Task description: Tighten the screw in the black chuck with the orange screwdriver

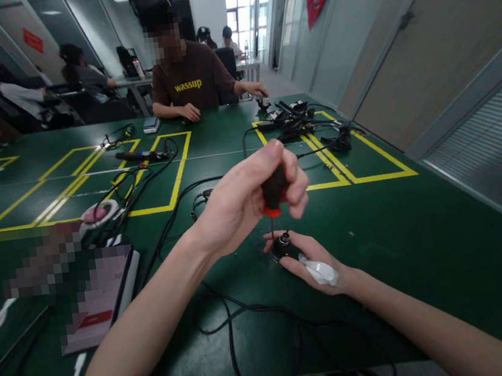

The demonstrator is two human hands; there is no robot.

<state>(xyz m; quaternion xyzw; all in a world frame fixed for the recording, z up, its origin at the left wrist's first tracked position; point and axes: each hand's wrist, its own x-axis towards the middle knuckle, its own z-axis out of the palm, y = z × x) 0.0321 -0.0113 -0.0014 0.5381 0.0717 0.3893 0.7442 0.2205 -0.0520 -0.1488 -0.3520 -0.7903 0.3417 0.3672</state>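
above a black fitting (281, 248) held by the right hand (309, 250), a likely light screwdriver (274, 191) is handle-gripped by the left hand (243, 192).

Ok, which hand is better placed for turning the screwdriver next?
Probably the left hand: it grips the screwdriver, which points down toward the small black part. The right hand has its fingers around that part, so seems better for steadying.

Right of that person's right hand (308, 248), smooth green tabletop (426, 239) lies open; looping thin black cables (231, 343) clutter its near edge.
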